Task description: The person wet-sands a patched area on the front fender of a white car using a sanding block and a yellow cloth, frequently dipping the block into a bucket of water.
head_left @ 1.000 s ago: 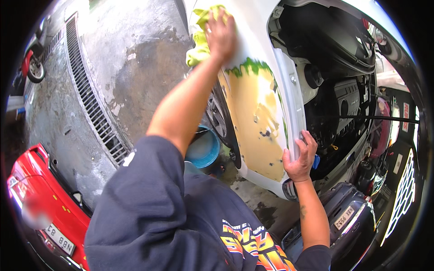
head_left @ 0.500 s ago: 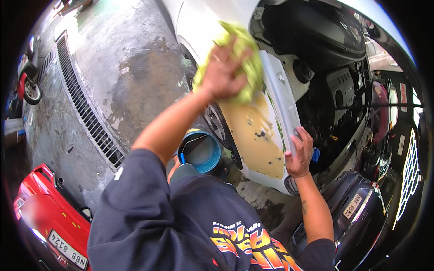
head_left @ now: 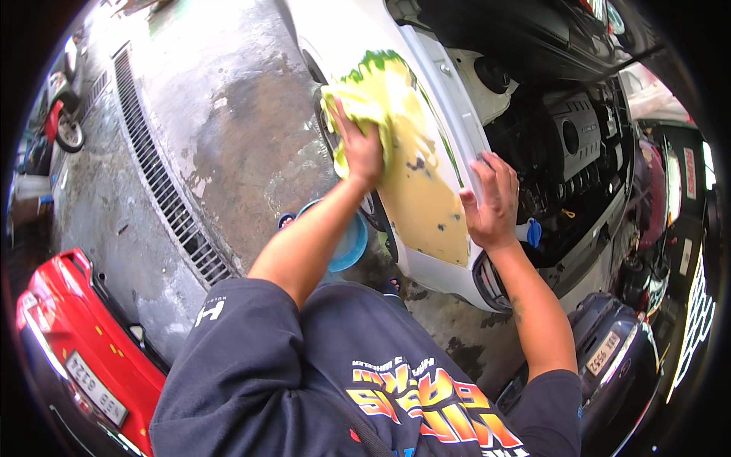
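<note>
My left hand (head_left: 361,152) presses a yellow-green cloth (head_left: 355,104) against the white car's front fender (head_left: 316,30), near the wheel arch. The cloth bunches up around its fingers. A large tan filler patch (head_left: 419,198) with dark spots and a green upper edge spreads over the fender between my hands. My right hand (head_left: 493,199) rests on the fender's upper edge beside the engine bay, fingers extended and holding nothing.
A blue bucket (head_left: 352,242) stands on the floor below my left forearm. The engine bay (head_left: 563,141) lies uncovered at the right. A red car bumper (head_left: 84,343) is at the lower left, a dark car (head_left: 609,358) at the lower right. A drain grate (head_left: 156,167) crosses the wet floor.
My left hand has drawn the cloth down and left toward the wheel arch, baring the patch's green upper edge. My right hand stays on the fender's edge. The whole view has shifted slightly.
</note>
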A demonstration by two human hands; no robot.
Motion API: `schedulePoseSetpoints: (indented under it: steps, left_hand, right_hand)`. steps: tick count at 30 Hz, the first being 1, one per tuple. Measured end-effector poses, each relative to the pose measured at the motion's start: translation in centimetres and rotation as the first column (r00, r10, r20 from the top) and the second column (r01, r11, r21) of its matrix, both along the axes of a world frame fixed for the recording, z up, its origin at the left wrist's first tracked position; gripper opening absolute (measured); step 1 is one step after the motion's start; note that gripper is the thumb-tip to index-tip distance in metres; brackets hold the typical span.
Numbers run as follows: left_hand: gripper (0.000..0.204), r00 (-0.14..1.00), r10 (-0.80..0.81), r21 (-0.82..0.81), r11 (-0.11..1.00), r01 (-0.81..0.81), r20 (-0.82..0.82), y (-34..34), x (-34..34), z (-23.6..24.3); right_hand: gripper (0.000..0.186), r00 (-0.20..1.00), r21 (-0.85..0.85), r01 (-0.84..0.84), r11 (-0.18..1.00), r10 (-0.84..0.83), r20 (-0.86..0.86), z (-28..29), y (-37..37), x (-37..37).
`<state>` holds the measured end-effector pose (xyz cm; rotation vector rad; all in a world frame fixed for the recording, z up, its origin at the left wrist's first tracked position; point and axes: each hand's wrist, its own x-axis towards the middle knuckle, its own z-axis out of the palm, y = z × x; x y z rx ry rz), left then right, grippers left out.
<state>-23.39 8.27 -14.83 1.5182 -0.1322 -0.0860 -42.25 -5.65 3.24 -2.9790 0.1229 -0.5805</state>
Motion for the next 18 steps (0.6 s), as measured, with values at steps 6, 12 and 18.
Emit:
schedulePoseSetpoints:
  steps: [6, 12, 18]
  left_hand:
    - [0.100, 0.998, 0.060, 0.112, 0.992, -0.062, 0.020, 0.6, -20.2, -1.6]
    - [0.106, 0.987, 0.124, 0.378, 0.923, -0.076, -0.104, 0.0, -34.9, -5.1]
    - [0.108, 0.967, -0.245, 0.564, 0.791, 0.237, -0.062, -0.8, -44.7, 1.2]
  right_hand:
    - [0.048, 0.993, -0.071, 0.001, 0.998, 0.008, 0.119, -1.0, 0.1, -0.3]
    - [0.052, 0.885, 0.104, -0.066, 0.992, 0.010, 0.466, 0.0, 0.2, -4.0]
    - [0.075, 0.933, 0.496, -0.126, 0.859, -0.068, 0.354, 0.6, -4.2, -23.2]
